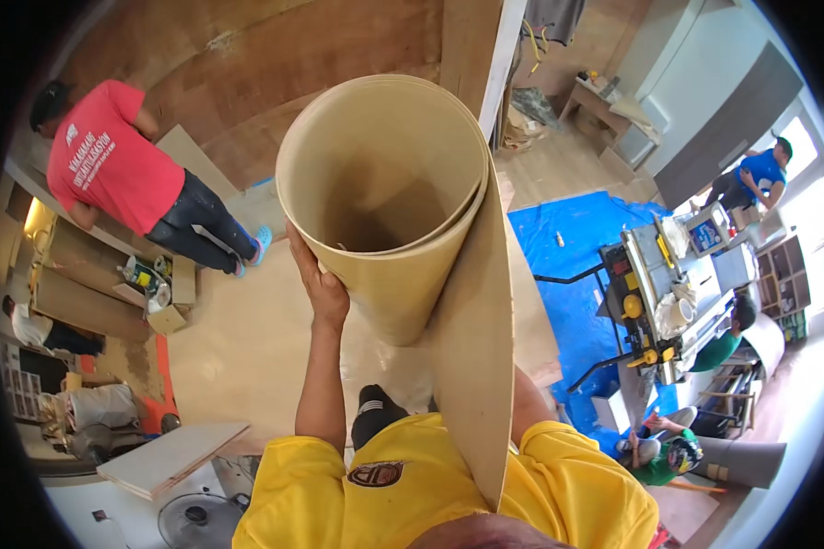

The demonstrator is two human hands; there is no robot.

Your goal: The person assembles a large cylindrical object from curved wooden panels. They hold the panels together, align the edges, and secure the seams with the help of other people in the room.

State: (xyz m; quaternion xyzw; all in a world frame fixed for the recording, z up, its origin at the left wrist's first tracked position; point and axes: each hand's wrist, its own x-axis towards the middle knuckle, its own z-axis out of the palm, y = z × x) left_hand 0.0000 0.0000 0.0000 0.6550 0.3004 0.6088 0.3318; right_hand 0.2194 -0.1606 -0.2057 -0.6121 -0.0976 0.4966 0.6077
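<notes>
A large roll of stiff tan sheet [384, 302] stands upright in front of me, its open round end facing up. From its right side a loose flap of the sheet [476, 366] runs back toward my chest. My left hand [322, 288] presses against the left side of the roll, its fingers partly curled round the surface. The flap hides my right hand; only part of that forearm shows beside it.
Tan sheeting [238, 348] covers the floor around the roll. At left stands a person in a red shirt [110, 160], near an open carton [167, 316]. A blue tarp [558, 247] and a table saw [650, 293] lie to the right, with several people beyond. Boards [174, 457] rest at lower left.
</notes>
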